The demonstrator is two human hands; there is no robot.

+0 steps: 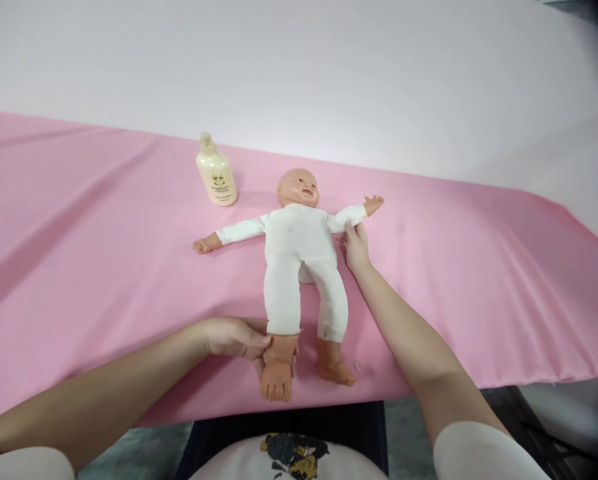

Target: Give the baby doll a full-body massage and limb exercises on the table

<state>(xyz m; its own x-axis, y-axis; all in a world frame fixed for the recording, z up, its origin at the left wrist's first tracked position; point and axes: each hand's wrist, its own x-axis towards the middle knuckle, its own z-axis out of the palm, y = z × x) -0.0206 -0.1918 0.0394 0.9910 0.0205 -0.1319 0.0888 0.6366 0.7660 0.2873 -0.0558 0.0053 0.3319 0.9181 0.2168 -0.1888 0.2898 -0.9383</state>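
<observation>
Lying face-up at the centre of the frame on the pink surface (103, 253), the doll (301, 253) is fully clothed in white. Left hand (236, 338) pinches its ankle at lower centre; right hand (355, 245) holds its sleeve. Lotion bottle (215, 171) stands untouched, upper left of the doll.

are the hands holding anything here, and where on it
Both hold the baby doll. The left hand grips its ankle just above the foot nearest the table edge; the right hand has its fingers on the sleeve of the doll's outstretched arm.
</observation>
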